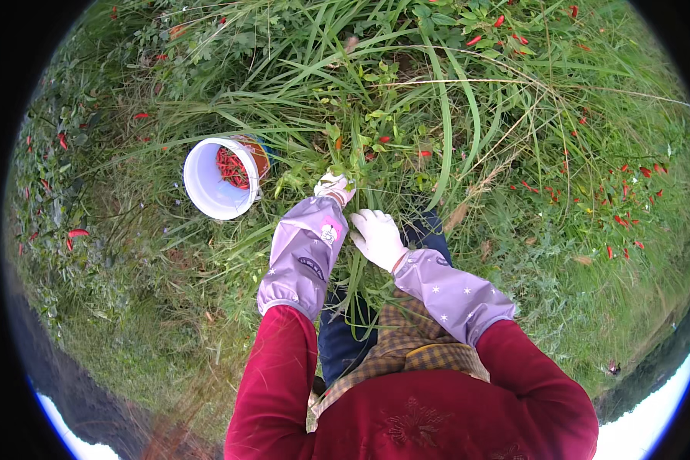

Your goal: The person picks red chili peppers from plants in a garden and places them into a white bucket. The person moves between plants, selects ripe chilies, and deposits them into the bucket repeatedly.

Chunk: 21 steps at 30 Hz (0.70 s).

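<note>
My left hand [334, 187], in a white glove below a purple sleeve cover, reaches in among the leaves of a chili pepper plant [353, 152]; its fingers are partly hidden by leaves. Close to its lower right, my right hand [378, 238], gloved the same way, has its fingers bent over grass blades, and whether it grips any cannot be told. Red chili peppers [384, 139] hang on the plant just beyond my hands. Left of my left hand a white plastic bucket [198, 178] leans in the grass, its mouth towards me, with many picked red chilies [232, 168] inside.
Tall grass [445, 115] arches over the plants ahead. More red chilies [621, 220] grow at the right, and others [78, 233] at the far left. Dry grass stalks [483, 184] stand right of my hands. My dark trouser legs [345, 339] are in the grass below.
</note>
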Tool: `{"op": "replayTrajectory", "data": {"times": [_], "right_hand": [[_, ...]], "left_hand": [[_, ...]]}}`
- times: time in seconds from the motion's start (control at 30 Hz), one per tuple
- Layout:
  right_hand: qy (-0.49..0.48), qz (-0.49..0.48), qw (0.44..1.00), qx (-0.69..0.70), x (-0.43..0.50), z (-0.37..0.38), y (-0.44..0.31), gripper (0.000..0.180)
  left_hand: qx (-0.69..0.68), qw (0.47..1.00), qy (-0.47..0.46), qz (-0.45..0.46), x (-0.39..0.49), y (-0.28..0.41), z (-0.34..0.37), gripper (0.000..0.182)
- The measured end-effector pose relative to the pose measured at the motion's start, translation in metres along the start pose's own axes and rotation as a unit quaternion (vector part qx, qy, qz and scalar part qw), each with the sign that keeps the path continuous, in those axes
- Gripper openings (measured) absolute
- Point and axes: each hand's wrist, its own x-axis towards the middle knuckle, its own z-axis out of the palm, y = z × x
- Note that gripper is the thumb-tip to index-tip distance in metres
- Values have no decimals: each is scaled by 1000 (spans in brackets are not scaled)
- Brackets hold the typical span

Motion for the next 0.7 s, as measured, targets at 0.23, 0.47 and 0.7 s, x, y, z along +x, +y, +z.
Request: {"op": "replayTrajectory", "data": {"times": [0.23, 0.47, 0.7], "right_hand": [[6, -11, 1000, 14, -5, 4, 0, 32], [-16, -23, 1000, 0, -3, 11, -9, 33], [-48, -34, 998, 3, -3, 6, -17, 31]], "left_hand": [[-8, 999, -20, -29, -12, 17, -25, 31], [-54, 997, -17, -51, -11, 6, -25, 25], [-431, 888, -38, -156, -16, -27, -33, 20]]}}
